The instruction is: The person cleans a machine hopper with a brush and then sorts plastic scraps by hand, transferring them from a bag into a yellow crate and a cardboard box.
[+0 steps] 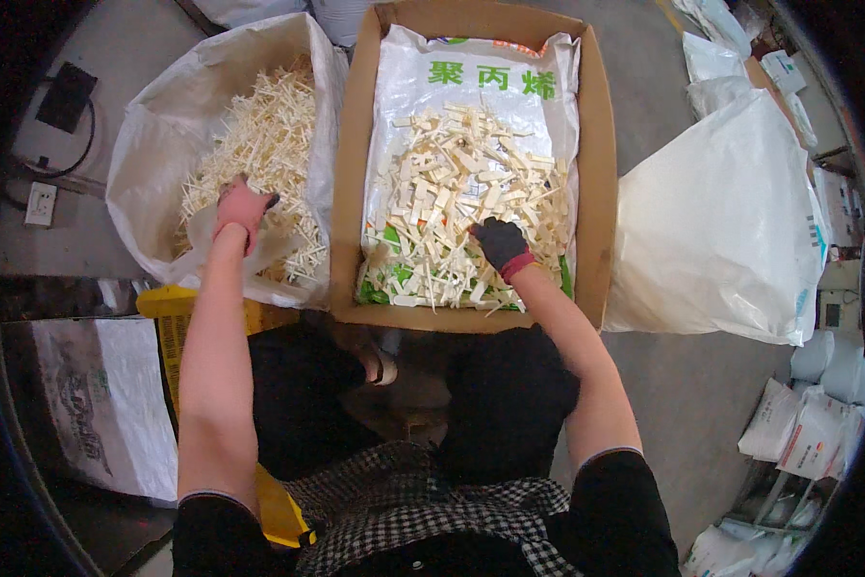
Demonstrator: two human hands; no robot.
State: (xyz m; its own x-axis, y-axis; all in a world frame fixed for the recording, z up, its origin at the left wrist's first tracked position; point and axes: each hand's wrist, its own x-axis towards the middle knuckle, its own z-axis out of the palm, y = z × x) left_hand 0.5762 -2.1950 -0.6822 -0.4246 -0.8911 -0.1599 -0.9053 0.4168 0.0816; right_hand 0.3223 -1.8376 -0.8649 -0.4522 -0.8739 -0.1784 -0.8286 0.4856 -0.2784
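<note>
My left hand (243,205), in a pink glove with dark fingertips, is over a white woven sack (151,122) at the left. Its fingers and thumb are spread just above a heap of thin cream-coloured sticks (274,137), and I see nothing held in it. My right hand (503,244) wears a dark glove with a red cuff. Its fingers curl down at a pile of flat cream-coloured pieces (440,173) inside a cardboard box (598,144). Whether the fingertips pinch a piece is hidden. A printed plastic sack (468,54) lines the box under the pile.
A large white sack (714,223) stands against the box's right side. Beneath my left forearm is a yellow container (176,306). A power socket (41,204) and a black box with a cable (66,96) are at the far left. Stacked bags (800,433) lie at lower right.
</note>
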